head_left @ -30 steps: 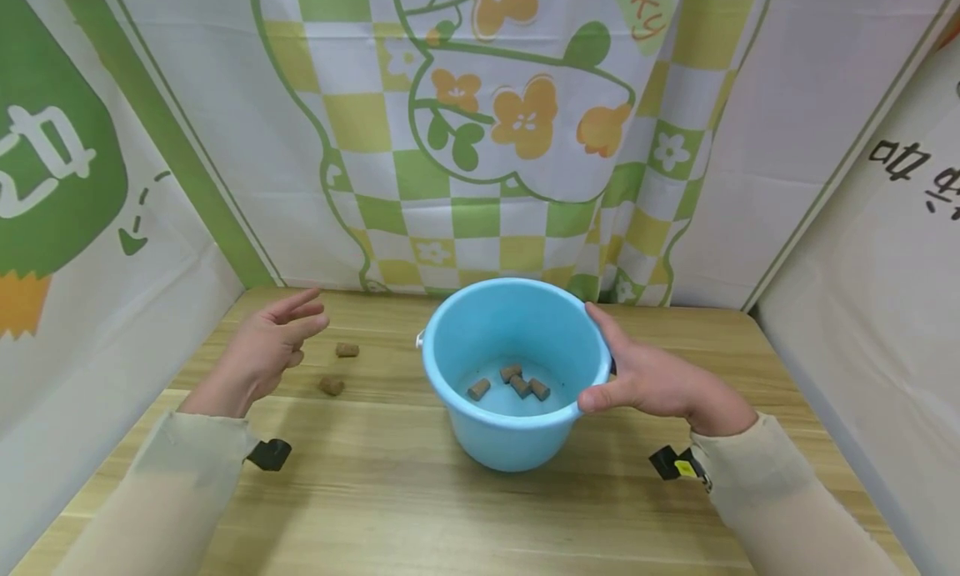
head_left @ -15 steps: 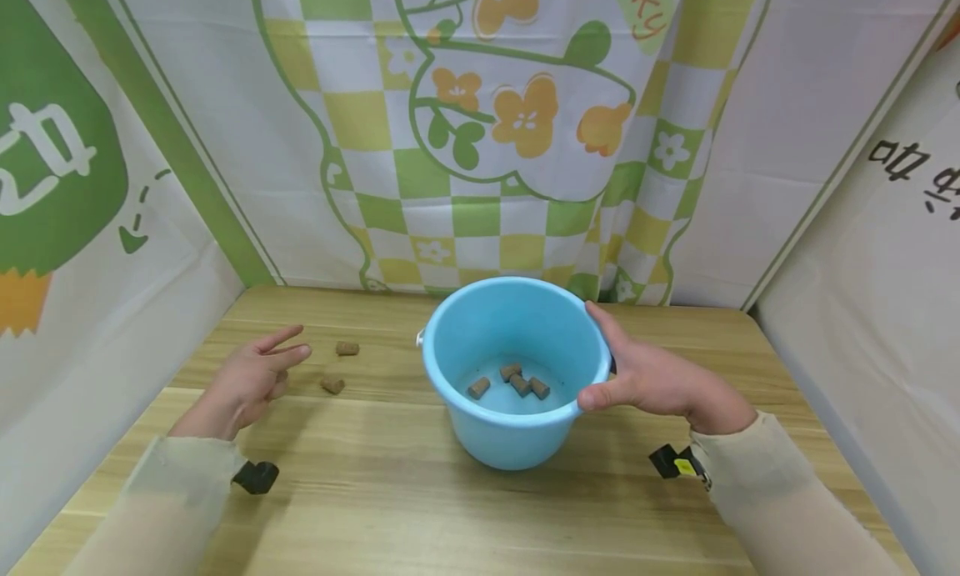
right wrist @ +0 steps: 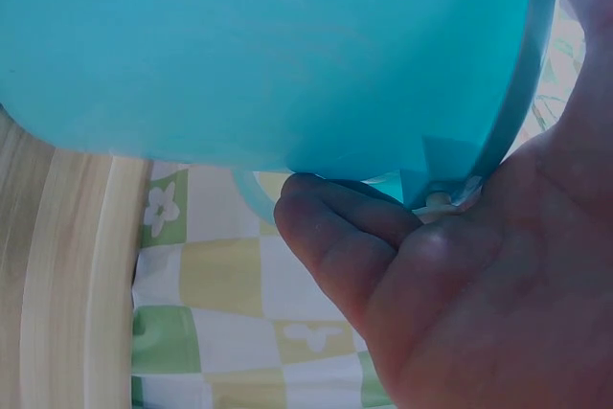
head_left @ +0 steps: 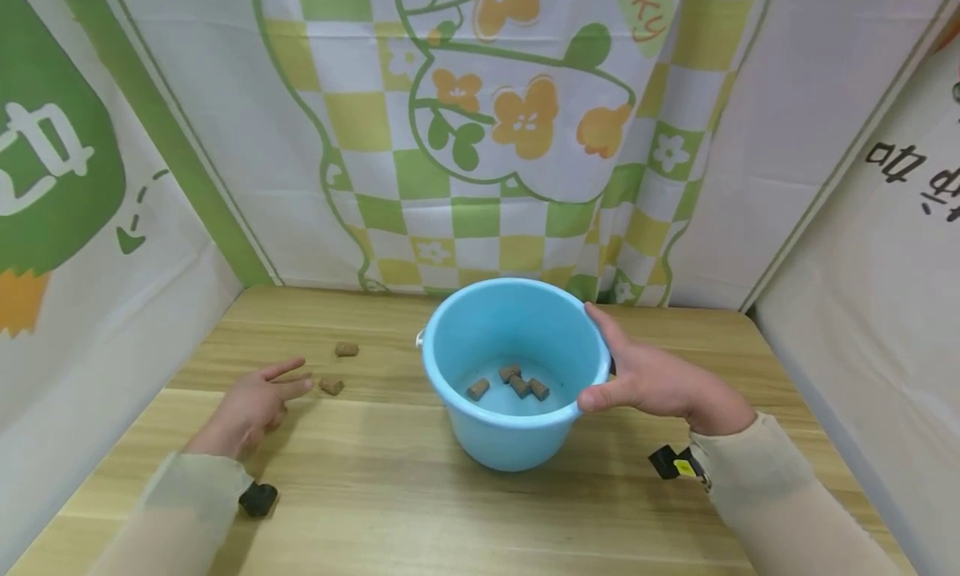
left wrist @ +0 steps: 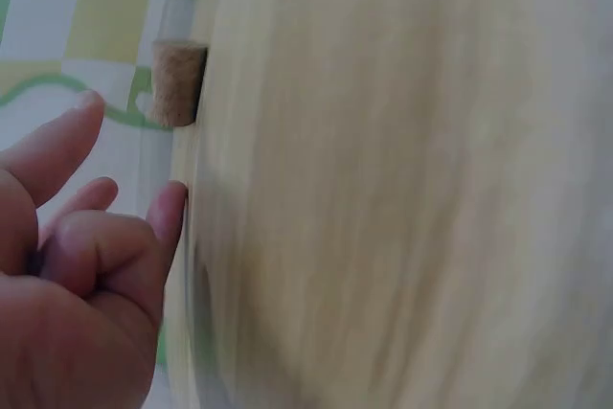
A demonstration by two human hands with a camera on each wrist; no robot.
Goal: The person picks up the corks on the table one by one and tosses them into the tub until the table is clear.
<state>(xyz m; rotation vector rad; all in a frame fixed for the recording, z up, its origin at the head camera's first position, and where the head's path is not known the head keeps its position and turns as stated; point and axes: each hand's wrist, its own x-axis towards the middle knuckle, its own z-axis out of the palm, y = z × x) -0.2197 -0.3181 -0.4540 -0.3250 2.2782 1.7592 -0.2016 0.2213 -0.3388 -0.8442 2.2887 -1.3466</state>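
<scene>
Low over the table's left side, my left hand [head_left: 255,405] has its foremost fingers spread and nothing between them. Its fingertips are right beside a brown cork [head_left: 331,385] on the wood; another cork [head_left: 347,349] lies a little farther back. In the left wrist view one cork [left wrist: 178,83] shows just ahead of the fingers. A light blue bucket [head_left: 510,443] stands upright at the centre, with several corks [head_left: 519,385] on its bottom. My right hand [head_left: 652,376] grips the bucket's right rim, thumb at the front and the other fingers against the outer wall.
The wooden table [head_left: 375,509] runs back to a checked green and white curtain [head_left: 480,217]. White printed cloth walls [head_left: 885,309] close off both sides. A small white handle mount [head_left: 420,339] sticks out at the bucket's left.
My left hand has come down and nearer to the body, bringing its fingertips beside the nearer cork. The right hand and the bucket have stayed in place.
</scene>
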